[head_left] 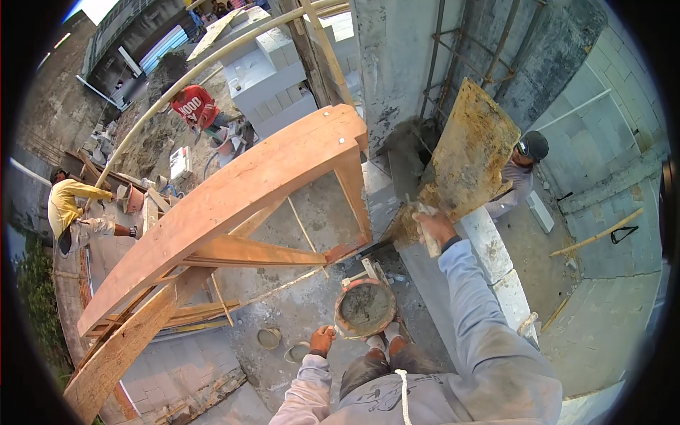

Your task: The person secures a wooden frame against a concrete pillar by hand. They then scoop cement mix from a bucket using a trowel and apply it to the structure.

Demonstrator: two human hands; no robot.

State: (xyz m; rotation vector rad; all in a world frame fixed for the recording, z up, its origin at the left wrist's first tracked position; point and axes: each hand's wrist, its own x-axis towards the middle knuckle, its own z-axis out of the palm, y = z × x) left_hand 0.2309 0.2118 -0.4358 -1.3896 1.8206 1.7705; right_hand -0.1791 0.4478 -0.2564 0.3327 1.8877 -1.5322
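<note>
My right hand (435, 228), arm stretched forward, is closed around the pale, mortar-smeared handle of what looks like a trowel (428, 242). Its blade is hard to make out against the wet grey mortar (406, 166) at the column's foot. A stained board (471, 152) leans just beyond this hand, beside the column. Low in the view, my left hand (323, 340) is closed at the left side of a round bucket (342, 327), apparently on its thin handle. Grey mortar (365, 309) fills the bucket, which sits close in front of my legs.
A curved wooden frame (234, 191) spans the left side. White blocks (489, 248) form a low wall at right. One person in a cap (520, 166) is behind the board; others in red (195, 106) and yellow (67, 202) are at left. Rebar (460, 42) stands in the column.
</note>
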